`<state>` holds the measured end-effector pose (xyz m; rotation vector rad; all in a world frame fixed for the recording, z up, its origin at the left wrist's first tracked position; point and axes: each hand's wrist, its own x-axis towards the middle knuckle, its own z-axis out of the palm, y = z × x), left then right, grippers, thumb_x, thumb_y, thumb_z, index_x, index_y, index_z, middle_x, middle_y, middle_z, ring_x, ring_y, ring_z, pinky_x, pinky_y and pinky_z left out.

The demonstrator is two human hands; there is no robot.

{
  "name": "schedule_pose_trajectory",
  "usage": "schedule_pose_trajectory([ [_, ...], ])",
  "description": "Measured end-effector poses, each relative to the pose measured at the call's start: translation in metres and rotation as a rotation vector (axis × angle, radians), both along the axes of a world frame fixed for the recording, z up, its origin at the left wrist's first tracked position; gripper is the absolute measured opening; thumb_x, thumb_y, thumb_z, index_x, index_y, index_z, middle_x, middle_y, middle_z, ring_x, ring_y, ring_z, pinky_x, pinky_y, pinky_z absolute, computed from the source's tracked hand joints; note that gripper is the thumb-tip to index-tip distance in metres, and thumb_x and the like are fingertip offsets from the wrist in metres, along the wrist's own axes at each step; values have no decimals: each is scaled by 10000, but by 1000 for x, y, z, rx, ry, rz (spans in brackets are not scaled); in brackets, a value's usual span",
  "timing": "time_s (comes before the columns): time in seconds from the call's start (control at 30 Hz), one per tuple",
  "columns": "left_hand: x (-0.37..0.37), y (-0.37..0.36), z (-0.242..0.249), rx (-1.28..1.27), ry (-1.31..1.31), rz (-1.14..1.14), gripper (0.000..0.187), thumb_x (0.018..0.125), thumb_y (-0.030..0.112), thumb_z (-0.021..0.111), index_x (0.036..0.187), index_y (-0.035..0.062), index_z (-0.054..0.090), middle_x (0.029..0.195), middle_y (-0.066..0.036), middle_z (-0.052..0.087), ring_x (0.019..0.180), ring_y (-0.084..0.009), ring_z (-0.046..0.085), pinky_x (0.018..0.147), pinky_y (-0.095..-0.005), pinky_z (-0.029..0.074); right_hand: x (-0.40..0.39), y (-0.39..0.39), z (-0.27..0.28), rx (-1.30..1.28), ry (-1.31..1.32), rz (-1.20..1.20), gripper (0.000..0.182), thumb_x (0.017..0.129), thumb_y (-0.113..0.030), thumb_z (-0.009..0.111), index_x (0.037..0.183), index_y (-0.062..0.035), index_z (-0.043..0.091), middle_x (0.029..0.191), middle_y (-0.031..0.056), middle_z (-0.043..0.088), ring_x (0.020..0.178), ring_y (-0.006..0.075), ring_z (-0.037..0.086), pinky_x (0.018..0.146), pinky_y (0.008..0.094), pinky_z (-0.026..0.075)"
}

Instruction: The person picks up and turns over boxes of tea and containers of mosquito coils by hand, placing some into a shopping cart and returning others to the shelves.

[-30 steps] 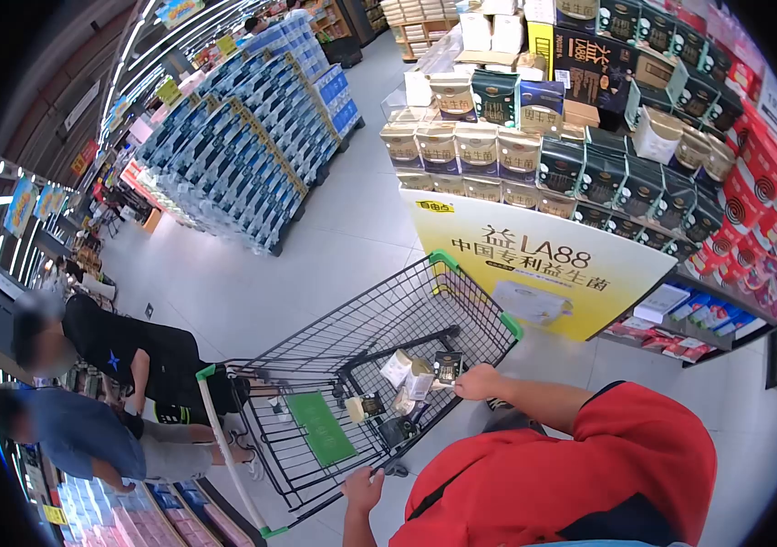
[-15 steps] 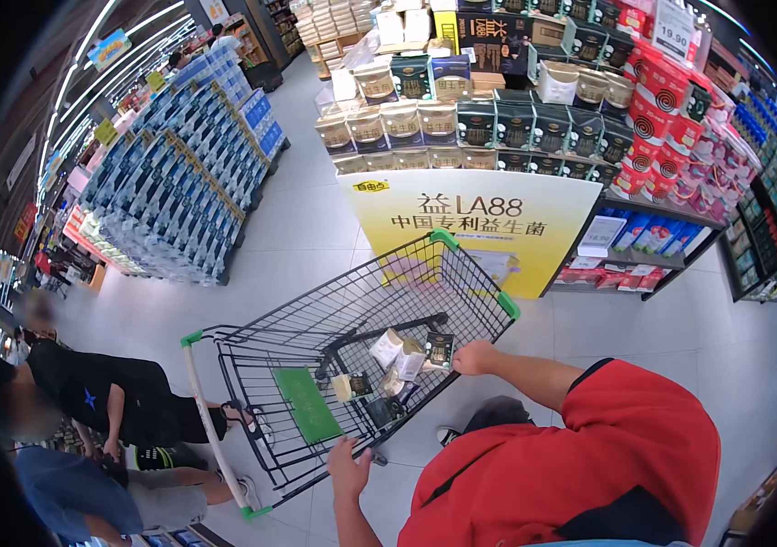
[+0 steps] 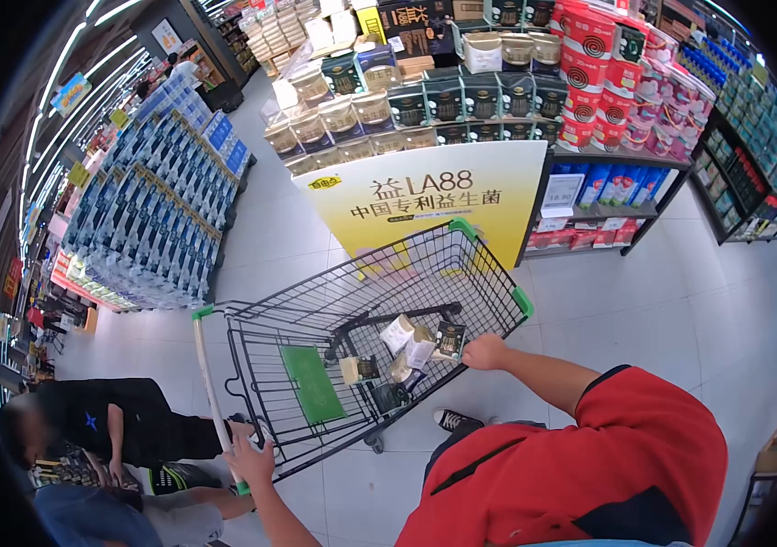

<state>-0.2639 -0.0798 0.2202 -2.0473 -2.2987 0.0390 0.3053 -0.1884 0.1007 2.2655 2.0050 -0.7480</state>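
Shopping cart: stood on the pale tile floor, a black wire basket with green corners, its front end near a yellow and white sign marked "LA88."
Packs: several white, gold and dark ones lay loosely in the cart, toward the side nearest the person in the red shirt.
Seat panel: green and flat-faced, it sat in the handle end of the cart, left of the packs in the head view.
Right hand: was clenched on the cart's near side rim, just beside a dark pack behind the wire.
Left hand: was at the pale cart handle, near its green lower end; whether its fingers were wrapped around the bar could not be told.
Shoe: black with a white toe, it showed on the floor between the cart and the red shirt.
Promotion display: rows of gold and dark green bags rose above the sign, with red packages stacked to their right.
Lower shelf: held blue packages beside the sign.
Pallet stack: blue and white goods stood piled across the aisle, left of the display.
Bystanders: a person in a black top and another in a blue top were beyond the cart handle.
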Motion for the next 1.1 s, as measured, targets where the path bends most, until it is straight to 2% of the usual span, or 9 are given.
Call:
schedule_pose_trajectory([
  [0.1, -4, -1, 15, 15, -120, -7, 858, 784, 354, 736, 1482, 56, 335, 1463, -273, 381, 1328, -511, 321, 1115, -523, 290, -2, -34, 13, 3, 33, -38, 404, 832, -374, 445, 864, -97, 738, 881, 173, 711, 847, 369, 683, 776, 495, 525],
  [0.17, -34, 12, -16, 352, -424, -39, 924, 775, 352, 752, 1489, 8, 277, 1441, -301, 384, 1292, -480, 396, 1097, -505, 326, -1, -55, 15, -9, 39, -75, 401, 830, -370, 448, 871, -94, 736, 883, 174, 710, 851, 369, 683, 782, 496, 525],
  [0.37, -14, 17, 8, -50, -332, 73, 891, 805, 372, 706, 1399, -145, 288, 1328, -361, 464, 1255, -476, 449, 1063, -462, 380, 7, -105, 26, -41, 29, -153, 399, 826, -361, 444, 901, -101, 736, 923, 174, 709, 892, 364, 679, 802, 486, 526],
  [0.6, -22, 60, -39, -12, -439, -342, 826, 832, 314, 680, 1402, -139, 290, 1271, -348, 522, 1189, -480, 517, 1023, -459, 408, 29, -153, 17, -22, -21, -254, 381, 815, -363, 428, 845, -108, 710, 914, 153, 705, 870, 377, 658, 765, 496, 515],
  [0.7, 5, 61, -30, 4, -515, -419, 745, 880, 263, 626, 1445, -65, 269, 1137, -284, 610, 978, -419, 641, 854, -451, 520, 46, -163, 5, -41, -66, -322, 365, 809, -355, 448, 875, -111, 711, 941, 157, 703, 912, 366, 657, 790, 485, 523],
  [0.77, 46, 36, 33, -404, -715, -117, 661, 918, 205, 563, 1480, 45, 253, 989, -209, 643, 707, -289, 664, 612, -398, 555, 49, -174, 27, -30, -32, -391, 340, 815, -306, 466, 929, -108, 717, 953, 156, 702, 932, 355, 659, 809, 481, 525],
  [0.83, 53, 30, 19, -463, -968, -146, 629, 928, 169, 527, 1487, 110, 246, 884, -164, 630, 511, -179, 573, 443, -331, 500, 63, -176, 5, 216, 12, -516, 319, 829, -271, 521, 992, -81, 718, 963, 182, 700, 926, 366, 664, 835, 467, 523],
  [0.93, 74, 16, 15, -480, -1055, -205, 614, 918, 157, 529, 1473, 112, 270, 864, -160, 629, 493, -183, 563, 444, -339, 504, 31, -151, 47, 493, 63, -759, 272, 847, -222, 555, 1001, -60, 710, 971, 187, 697, 935, 358, 662, 831, 442, 524],
  [1.1, 110, -9, -2, -427, -1160, -308, 589, 910, 148, 532, 1444, 83, 293, 809, -125, 605, 492, -177, 561, 411, -328, 487, -68, -80, 123, 862, 315, -595, 220, 865, -175, 603, 998, -26, 697, 922, 160, 703, 867, 311, 674, 786, 380, 523],
])
